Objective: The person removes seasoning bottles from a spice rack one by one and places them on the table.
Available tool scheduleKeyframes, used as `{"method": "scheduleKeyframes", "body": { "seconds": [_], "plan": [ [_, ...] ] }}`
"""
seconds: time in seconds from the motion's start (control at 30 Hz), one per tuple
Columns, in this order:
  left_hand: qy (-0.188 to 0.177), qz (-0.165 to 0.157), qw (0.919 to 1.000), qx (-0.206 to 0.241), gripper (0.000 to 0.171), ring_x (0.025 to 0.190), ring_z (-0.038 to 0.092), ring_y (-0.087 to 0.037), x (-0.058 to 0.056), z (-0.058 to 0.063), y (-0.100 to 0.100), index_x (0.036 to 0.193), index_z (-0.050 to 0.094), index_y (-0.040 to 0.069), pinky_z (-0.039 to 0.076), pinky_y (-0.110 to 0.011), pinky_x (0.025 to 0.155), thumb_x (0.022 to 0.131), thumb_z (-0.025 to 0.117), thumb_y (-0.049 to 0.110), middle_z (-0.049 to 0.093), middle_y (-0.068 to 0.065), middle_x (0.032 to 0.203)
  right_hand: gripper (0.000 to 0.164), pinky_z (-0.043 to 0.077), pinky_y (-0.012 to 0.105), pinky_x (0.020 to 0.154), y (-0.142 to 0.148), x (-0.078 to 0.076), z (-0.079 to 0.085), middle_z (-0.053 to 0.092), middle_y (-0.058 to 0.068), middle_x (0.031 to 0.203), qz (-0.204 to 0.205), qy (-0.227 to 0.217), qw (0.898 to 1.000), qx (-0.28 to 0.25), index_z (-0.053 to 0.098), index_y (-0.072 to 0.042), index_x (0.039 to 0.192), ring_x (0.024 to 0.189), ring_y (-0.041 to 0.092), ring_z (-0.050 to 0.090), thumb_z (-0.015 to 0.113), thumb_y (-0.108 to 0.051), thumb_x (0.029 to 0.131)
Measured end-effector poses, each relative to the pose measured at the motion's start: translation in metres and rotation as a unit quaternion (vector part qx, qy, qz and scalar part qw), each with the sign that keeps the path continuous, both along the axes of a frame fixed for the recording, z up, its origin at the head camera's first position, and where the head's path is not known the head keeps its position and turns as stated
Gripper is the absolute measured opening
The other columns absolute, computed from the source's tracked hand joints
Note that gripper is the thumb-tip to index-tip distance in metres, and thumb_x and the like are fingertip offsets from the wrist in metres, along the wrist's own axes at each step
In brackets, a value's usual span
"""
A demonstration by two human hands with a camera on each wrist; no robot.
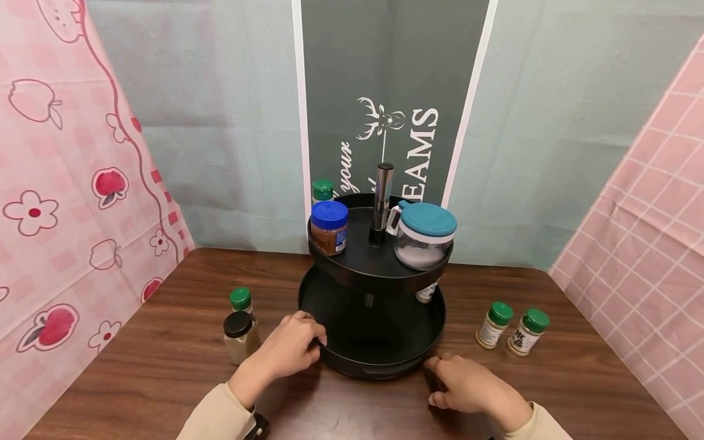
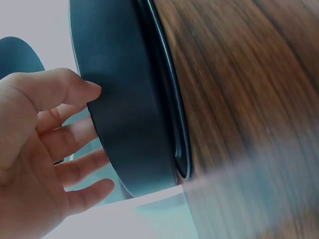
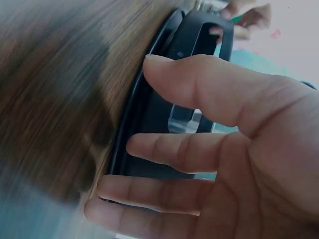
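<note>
A black two-tier round rack point(image 1: 379, 345) stands on the table, with a chrome post rising through its upper tray. At the front left, my left hand point(image 1: 294, 345) holds the lower tray's rim. In the left wrist view the thumb lies over the wall point(image 2: 124, 99), the fingertips at its edge. My right hand point(image 1: 467, 385) is at the front right, its extended fingers point(image 3: 164, 149) against the lower wall, which has a slot. The upper tray carries a blue-lidded jar of brown powder point(image 1: 330, 235) and a teal-lidded glass jar point(image 1: 420, 244) with white contents.
A green-capped shaker point(image 1: 322, 189) shows at the upper tray's back left; another white-labelled container point(image 1: 426, 293) is partly hidden below. Left of the rack are a black-lidded jar point(image 1: 242, 342) and a green-capped bottle point(image 1: 240, 298). Two green-capped shakers point(image 1: 495, 324) stand right. Cloth hangs behind.
</note>
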State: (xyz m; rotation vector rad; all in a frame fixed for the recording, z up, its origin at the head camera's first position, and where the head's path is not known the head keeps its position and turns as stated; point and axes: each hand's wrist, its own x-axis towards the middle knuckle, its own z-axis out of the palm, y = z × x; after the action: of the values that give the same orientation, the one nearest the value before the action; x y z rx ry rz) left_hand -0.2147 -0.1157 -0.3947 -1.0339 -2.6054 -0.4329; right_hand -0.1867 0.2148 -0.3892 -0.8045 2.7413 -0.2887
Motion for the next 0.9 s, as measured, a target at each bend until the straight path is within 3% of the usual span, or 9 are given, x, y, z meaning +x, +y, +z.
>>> {"method": "scheduleKeyframes", "body": {
  "seconds": [0.2, 0.47, 0.9],
  "plan": [
    [-0.007, 0.02, 0.9998, 0.006, 0.013, 0.092, 0.056, -0.029, -0.004, -0.001, -0.006, 0.075, 0.064, 0.014, 0.047, -0.045, 0.073, 0.068, 0.066, 0.004, 0.061, 0.003, 0.078, 0.05, 0.047, 0.039, 0.063, -0.01, 0.008, 0.003, 0.056, 0.002, 0.092, 0.028, 0.009, 1.0, 0.006, 0.062, -0.007, 0.111, 0.076, 0.017, 0.056, 0.079, -0.026, 0.069],
    [-0.002, 0.025, 0.9997, -0.007, 0.013, 0.098, 0.058, -0.033, -0.011, 0.0, -0.008, 0.074, 0.063, 0.011, 0.041, -0.044, 0.092, 0.065, 0.065, 0.001, 0.057, 0.001, 0.075, 0.052, 0.045, 0.034, 0.058, -0.022, 0.014, 0.008, 0.052, -0.003, 0.085, 0.053, 0.001, 0.999, 0.013, 0.062, -0.011, 0.113, 0.068, 0.01, 0.051, 0.08, -0.028, 0.067],
    [-0.024, 0.034, 0.9991, -0.009, 0.015, 0.104, 0.054, -0.039, -0.012, 0.001, -0.009, 0.075, 0.062, 0.013, 0.043, -0.048, 0.087, 0.067, 0.066, 0.001, 0.057, 0.0, 0.078, 0.045, 0.043, 0.03, 0.056, -0.025, 0.017, 0.007, 0.047, -0.007, 0.08, 0.069, -0.003, 0.998, 0.006, 0.061, -0.011, 0.11, 0.065, 0.006, 0.045, 0.078, -0.027, 0.071]
  ]
}}
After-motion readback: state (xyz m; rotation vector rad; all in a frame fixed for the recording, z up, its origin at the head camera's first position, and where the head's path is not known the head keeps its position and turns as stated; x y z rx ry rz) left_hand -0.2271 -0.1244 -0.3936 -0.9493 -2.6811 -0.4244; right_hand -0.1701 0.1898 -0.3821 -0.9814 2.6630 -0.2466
